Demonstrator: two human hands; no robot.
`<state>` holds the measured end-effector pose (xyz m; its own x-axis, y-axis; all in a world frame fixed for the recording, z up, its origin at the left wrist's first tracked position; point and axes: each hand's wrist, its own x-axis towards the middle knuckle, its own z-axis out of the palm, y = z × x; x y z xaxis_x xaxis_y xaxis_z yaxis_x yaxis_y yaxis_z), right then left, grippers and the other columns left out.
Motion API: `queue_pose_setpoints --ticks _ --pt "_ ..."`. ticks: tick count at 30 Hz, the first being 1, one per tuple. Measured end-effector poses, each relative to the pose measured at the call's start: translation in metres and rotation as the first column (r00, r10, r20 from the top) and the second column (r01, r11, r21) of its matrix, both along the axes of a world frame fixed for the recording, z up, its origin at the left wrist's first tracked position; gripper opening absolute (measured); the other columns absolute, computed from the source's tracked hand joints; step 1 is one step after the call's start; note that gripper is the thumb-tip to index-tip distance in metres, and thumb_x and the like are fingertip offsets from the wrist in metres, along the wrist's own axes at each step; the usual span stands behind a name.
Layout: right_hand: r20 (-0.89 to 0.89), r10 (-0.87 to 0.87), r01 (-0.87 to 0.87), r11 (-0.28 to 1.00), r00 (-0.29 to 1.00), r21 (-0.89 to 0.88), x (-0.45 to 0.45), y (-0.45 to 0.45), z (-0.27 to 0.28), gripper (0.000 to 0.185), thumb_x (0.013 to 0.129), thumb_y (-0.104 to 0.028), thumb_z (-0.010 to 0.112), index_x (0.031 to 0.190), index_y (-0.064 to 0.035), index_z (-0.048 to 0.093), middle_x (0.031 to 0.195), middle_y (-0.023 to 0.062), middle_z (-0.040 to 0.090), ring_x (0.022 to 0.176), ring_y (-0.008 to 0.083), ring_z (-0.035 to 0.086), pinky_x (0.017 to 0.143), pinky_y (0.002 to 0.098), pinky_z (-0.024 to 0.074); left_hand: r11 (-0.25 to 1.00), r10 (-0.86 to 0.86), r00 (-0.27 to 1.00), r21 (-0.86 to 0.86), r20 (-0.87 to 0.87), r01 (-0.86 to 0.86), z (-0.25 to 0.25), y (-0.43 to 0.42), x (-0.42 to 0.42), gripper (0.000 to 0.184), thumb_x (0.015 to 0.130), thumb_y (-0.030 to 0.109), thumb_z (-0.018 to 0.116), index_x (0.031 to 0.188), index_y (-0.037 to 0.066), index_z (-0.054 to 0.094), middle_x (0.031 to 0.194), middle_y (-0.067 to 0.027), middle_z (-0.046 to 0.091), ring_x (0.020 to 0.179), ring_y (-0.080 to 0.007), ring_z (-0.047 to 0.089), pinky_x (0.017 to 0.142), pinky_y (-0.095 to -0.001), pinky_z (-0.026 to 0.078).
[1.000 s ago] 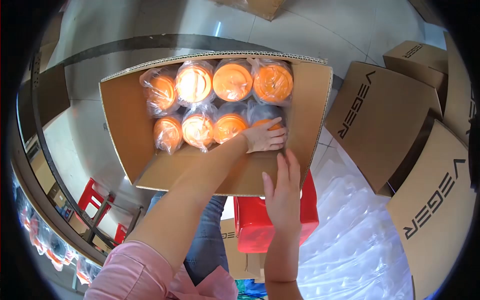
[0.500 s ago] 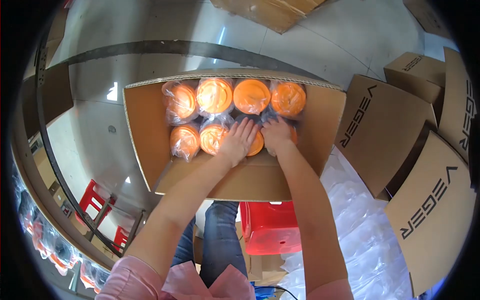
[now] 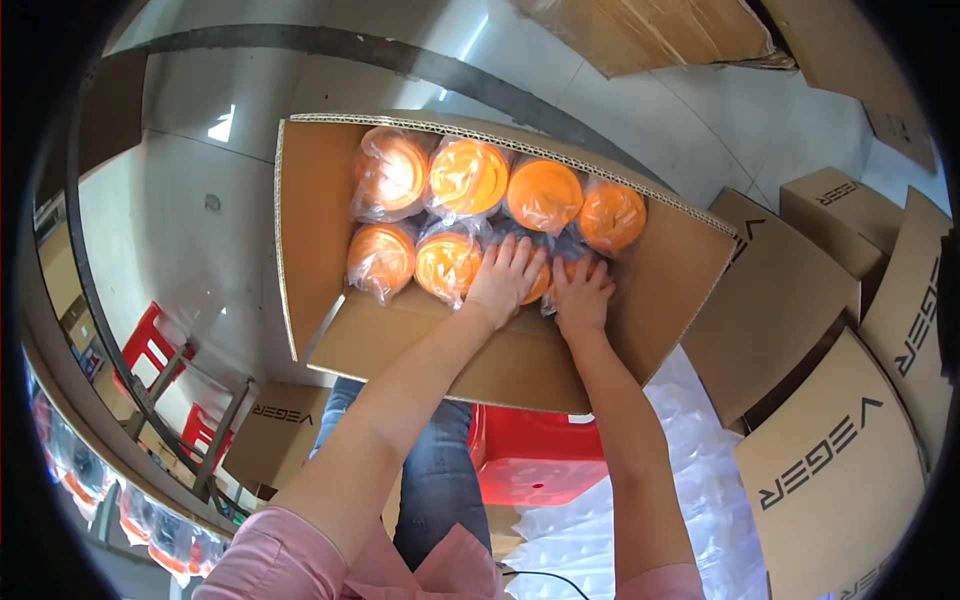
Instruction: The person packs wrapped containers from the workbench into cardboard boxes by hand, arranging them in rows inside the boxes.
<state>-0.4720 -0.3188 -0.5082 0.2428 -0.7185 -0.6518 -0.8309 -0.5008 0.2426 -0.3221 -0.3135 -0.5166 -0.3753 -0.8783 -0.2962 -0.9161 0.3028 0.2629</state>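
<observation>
An open cardboard box (image 3: 430,345) holds two rows of orange-lidded containers (image 3: 467,177) in clear plastic wrap. My left hand (image 3: 503,282), fingers spread, rests on an orange lid in the near row. Beside it, my right hand (image 3: 583,298) lies with parted fingers over the rightmost container of that row, which it mostly covers. Neither hand has its fingers wrapped round a container. The two hands are close together but apart.
A red stool (image 3: 538,465) stands under the box's near side. Clear bubble packaging (image 3: 690,480) lies to the right. VEGER cartons (image 3: 835,460) stand farther right, and another carton (image 3: 275,430) sits at lower left. Wrapped items (image 3: 150,520) line the lower left edge.
My right hand has come into the box and onto the near row, and my left hand has shifted left along that row. The box now appears farther right and turned in view.
</observation>
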Motion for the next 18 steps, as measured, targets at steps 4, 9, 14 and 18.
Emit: queue_pose_setpoints --ticks 4,9,14,18 --pt "-0.002 0.0 0.0 1.0 1.0 0.009 -0.002 0.002 -0.003 0.075 0.063 -0.031 0.068 0.128 -0.0221 0.031 0.128 0.0173 0.028 0.111 0.0375 0.033 0.08 0.0471 0.0405 0.997 -0.052 0.998 0.055 -0.029 0.054 0.016 -0.019 0.012 0.085 0.057 0.035 0.07 0.126 0.004 0.031 0.123 -0.016 0.037 0.114 -0.0332 0.035 0.096 -0.0423 0.028" --pt "-0.003 -0.041 0.042 0.997 0.999 0.063 0.006 -0.012 0.025 0.081 0.06 -0.033 0.07 0.129 -0.021 0.029 0.128 0.0167 0.029 0.113 0.0372 0.032 0.081 0.0479 0.0398 0.99 -0.006 0.977 0.135 -0.215 0.036 0.032 -0.027 0.043 0.085 0.063 0.039 0.067 0.13 0.004 0.026 0.127 -0.0161 0.036 0.116 -0.0347 0.034 0.097 -0.0469 0.027" --pt "0.35 -0.181 0.157 0.983 0.919 0.097 0.038 -0.023 0.034 0.085 0.055 -0.035 0.073 0.128 -0.0181 0.032 0.126 0.0158 0.03 0.115 0.0382 0.031 0.083 0.0496 0.0388 0.962 -0.069 0.991 0.27 0.119 0.034 0.024 -0.007 0.087 0.073 0.07 0.028 0.062 0.131 0.014 0.025 0.129 -0.0169 0.032 0.116 -0.0366 0.033 0.093 -0.0487 0.03" --pt "0.436 0.116 -0.069 0.99 0.892 -0.121 0.063 -0.007 0.012 0.068 0.064 -0.029 0.066 0.125 -0.021 0.037 0.125 0.015 0.032 0.114 0.037 0.033 0.082 0.0478 0.0404 0.983 -0.106 0.974 0.167 0.201 0.073 0.009 0.002 0.089 0.066 0.073 0.024 0.058 0.13 0.019 0.026 0.129 -0.0181 0.03 0.116 -0.0375 0.033 0.09 -0.0488 0.032"
